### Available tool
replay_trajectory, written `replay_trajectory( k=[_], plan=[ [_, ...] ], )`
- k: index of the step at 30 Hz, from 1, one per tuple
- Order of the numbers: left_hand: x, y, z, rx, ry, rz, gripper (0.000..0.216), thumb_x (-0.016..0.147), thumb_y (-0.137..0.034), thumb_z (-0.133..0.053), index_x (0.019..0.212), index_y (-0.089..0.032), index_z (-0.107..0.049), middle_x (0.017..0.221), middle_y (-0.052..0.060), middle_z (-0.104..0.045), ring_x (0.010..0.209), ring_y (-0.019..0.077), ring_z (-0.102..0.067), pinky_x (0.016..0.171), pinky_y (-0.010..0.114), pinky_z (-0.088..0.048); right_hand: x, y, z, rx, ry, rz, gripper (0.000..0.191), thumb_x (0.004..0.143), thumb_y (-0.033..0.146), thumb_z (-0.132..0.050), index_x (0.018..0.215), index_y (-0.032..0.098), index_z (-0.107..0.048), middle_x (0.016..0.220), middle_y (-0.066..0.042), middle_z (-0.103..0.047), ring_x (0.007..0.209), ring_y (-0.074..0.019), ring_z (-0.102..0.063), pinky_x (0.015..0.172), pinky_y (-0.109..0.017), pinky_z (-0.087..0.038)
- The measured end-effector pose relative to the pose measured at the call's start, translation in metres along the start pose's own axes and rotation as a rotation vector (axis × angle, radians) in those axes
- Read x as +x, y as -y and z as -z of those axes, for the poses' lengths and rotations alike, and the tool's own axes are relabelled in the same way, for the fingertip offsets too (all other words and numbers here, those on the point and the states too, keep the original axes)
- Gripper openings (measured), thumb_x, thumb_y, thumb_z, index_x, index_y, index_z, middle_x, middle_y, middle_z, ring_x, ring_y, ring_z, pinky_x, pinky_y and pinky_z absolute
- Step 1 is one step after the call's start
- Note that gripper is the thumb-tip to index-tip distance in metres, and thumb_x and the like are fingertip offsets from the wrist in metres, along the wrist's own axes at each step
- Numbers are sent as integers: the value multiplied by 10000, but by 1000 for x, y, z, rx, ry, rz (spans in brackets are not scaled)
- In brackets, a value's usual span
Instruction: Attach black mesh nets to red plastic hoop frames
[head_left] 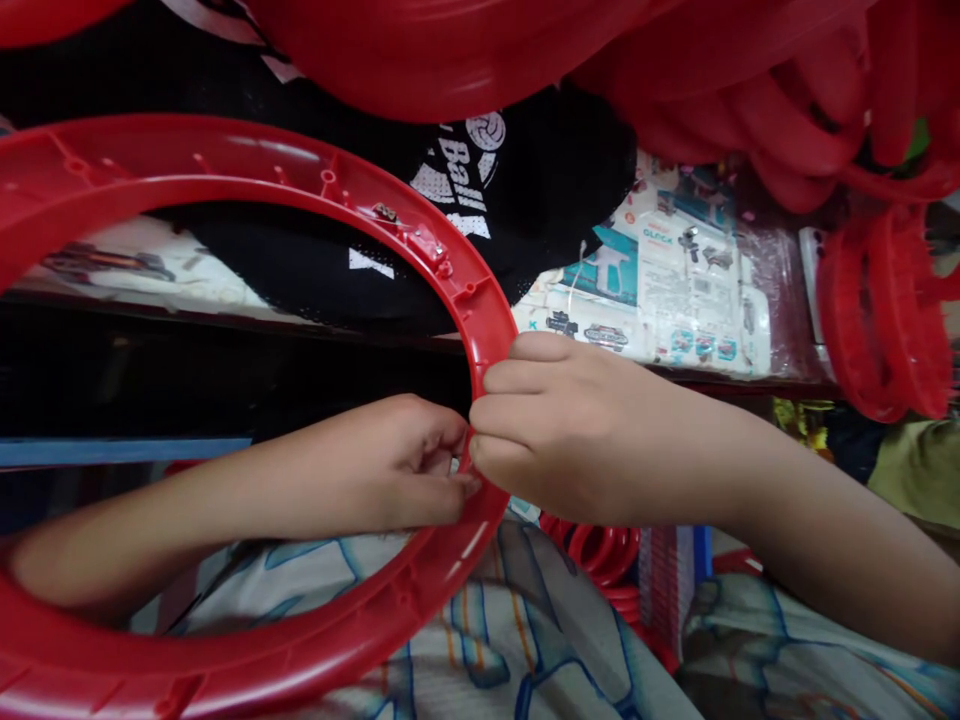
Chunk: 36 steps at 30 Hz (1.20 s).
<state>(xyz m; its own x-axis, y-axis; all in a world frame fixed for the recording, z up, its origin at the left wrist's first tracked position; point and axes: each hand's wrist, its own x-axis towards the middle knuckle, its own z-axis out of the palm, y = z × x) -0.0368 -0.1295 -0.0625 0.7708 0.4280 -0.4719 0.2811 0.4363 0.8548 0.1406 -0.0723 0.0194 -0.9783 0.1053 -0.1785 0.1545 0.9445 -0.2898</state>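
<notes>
A large red plastic ring fills the left and middle of the head view, its ribbed inner face toward me. My left arm reaches through the ring's opening, and my left hand is curled with the fingertips pinched at the ring's right inner edge. My right hand comes from the right and wraps its fingers over the same stretch of rim, gripping it. The two hands touch at the rim. What the left fingertips pinch is too small to make out.
More red rings hang or stack at the top and at the right. A printed toy package lies behind the hands. A black printed cloth lies farther back. Patterned fabric covers my lap below. A stack of small red rings sits under my right wrist.
</notes>
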Motion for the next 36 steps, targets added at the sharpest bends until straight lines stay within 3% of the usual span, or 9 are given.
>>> replay_trajectory(
  k=[3, 8, 15, 22, 25, 29, 36],
  plan=[
    [-1, 3, 0, -28, -2, 14, 108, 792, -266, -555, 737, -180, -520, 654, -58, -431, 569, 87, -353, 479, 208, -291, -2, -5, -5, 5, 2, 11, 328, 923, 145, -398, 628, 184, -536, 599, 25, -474, 604, -128, -363, 654, -297, -267],
    [-2, 5, 0, -103, -13, 63, 206, 818, -380, -564, 772, -182, -525, 664, -55, -434, 558, 84, -345, 449, 194, -255, -8, -8, -22, -46, -238, 10, 360, 942, 160, -392, 620, 180, -552, 536, 42, -418, 567, -120, -358, 626, -290, -275],
    [0, 4, 1, -108, 7, 18, 111, 820, -251, -503, 733, -191, -472, 641, -63, -367, 544, 81, -299, 456, 205, -240, -9, -6, -26, -70, -395, 26, 331, 891, 184, -504, 561, 193, -480, 518, 56, -360, 517, -114, -293, 561, -281, -287],
    [-1, 1, 2, 37, -39, -30, 111, 792, -255, -519, 705, -185, -515, 651, -50, -425, 579, 95, -368, 489, 199, -290, -7, -9, -16, -157, -175, 175, 296, 952, 195, -377, 739, 174, -582, 692, 10, -492, 632, -133, -380, 578, -328, -270],
    [-1, 1, 5, 10, -11, -34, 94, 770, -229, -521, 690, -181, -528, 636, -46, -420, 569, 97, -374, 485, 196, -298, -2, -8, -10, -150, -131, 206, 325, 969, 182, -332, 745, 184, -568, 675, 21, -443, 633, -142, -338, 579, -331, -255],
    [-1, 2, 6, 38, -34, -31, 150, 784, -296, -541, 695, -176, -559, 632, -40, -449, 567, 101, -403, 477, 194, -299, 4, -6, -5, 5, -53, 55, 342, 960, 144, -334, 672, 190, -514, 642, 28, -391, 597, -133, -278, 580, -301, -264],
    [-2, 3, 5, 109, -69, 1, 231, 836, -406, -528, 805, -191, -607, 680, -39, -503, 587, 103, -439, 491, 194, -316, 10, -4, 0, 186, 168, -142, 231, 851, 100, -497, 632, 165, -524, 662, -5, -506, 623, -126, -364, 566, -275, -264]
  ],
)
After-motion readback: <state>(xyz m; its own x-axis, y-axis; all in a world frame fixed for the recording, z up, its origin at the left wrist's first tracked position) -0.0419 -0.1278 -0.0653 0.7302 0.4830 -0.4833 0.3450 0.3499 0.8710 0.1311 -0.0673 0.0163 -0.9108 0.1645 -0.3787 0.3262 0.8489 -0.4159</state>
